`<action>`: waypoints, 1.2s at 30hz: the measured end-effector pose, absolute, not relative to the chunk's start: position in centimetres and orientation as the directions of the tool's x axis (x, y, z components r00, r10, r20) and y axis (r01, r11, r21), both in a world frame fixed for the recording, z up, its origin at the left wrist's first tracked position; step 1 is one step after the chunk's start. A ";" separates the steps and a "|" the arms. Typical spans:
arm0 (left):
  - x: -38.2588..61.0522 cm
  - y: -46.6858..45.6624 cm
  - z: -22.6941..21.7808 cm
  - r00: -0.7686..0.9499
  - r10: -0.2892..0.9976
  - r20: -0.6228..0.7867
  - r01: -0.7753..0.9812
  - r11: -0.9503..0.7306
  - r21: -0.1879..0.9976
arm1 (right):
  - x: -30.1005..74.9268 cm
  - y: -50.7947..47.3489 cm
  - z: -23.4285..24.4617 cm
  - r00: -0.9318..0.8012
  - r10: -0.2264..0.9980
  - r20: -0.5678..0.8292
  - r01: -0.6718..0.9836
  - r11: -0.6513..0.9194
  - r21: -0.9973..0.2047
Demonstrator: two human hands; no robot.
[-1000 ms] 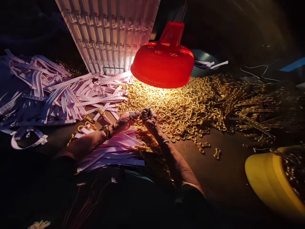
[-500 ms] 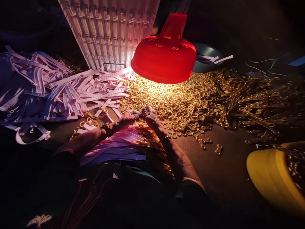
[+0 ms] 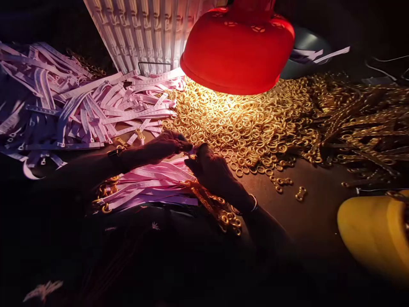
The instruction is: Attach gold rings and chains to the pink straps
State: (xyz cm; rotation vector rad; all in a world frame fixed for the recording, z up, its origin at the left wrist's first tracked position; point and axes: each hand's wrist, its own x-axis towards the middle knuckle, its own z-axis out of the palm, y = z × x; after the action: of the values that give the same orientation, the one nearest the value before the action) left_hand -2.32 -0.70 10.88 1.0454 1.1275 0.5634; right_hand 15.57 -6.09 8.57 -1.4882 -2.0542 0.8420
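Note:
My left hand (image 3: 171,143) and my right hand (image 3: 209,167) meet fingertip to fingertip in front of the pile of gold rings (image 3: 236,123). Both are closed in a pinch. A small pale bit shows between the fingertips, too small and dark to name. Beneath my hands lies a bundle of pink straps (image 3: 153,183), some with gold chain links (image 3: 228,217) at their right ends. More gold rings sit at the bundle's left end, by my left wrist. Shadow hides much of both hands.
A red lamp (image 3: 236,51) hangs low over the rings. Loose pink straps (image 3: 96,106) heap at the left, below a ribbed panel (image 3: 143,34). Gold chains (image 3: 361,123) spread to the right. A yellow container (image 3: 364,230) stands front right, and a grey bowl (image 3: 309,42) sits behind the lamp.
The view has shifted, so the lamp looks larger and higher. My hands have drawn slightly apart and turned, and the pale bit now shows between them. More chain links are visible below my right hand.

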 end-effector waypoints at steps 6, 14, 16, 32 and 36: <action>-3.6 -5.3 10.2 0.514 0.720 -0.466 0.145 0.462 0.875 | 15.0 -11.4 9.2 -0.297 0.955 -0.009 0.673 0.203 -0.711; -3.7 -8.9 9.2 0.532 0.749 -0.395 0.020 0.455 0.890 | 14.3 -13.5 8.1 -0.233 0.964 -0.129 0.542 0.018 -0.840; -3.4 -9.0 9.4 0.516 0.752 -0.409 0.013 0.471 0.882 | 14.3 -13.4 8.4 -0.277 0.951 -0.135 0.515 0.028 -0.857; -3.1 -6.4 8.8 0.528 0.746 -0.407 0.147 0.392 0.908 | 15.7 -10.7 8.2 -0.378 0.911 -0.162 0.696 0.165 -0.698; -6.9 -4.4 10.4 0.507 0.792 -0.341 0.475 0.073 0.877 | 16.7 -10.3 8.1 -0.354 0.927 -0.120 0.608 0.131 -0.783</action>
State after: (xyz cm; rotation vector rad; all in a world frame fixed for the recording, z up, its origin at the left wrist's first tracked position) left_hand -6.92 -4.45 10.39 1.5715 1.1228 0.3353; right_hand 16.66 -10.28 8.15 -1.4793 -2.0192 1.0923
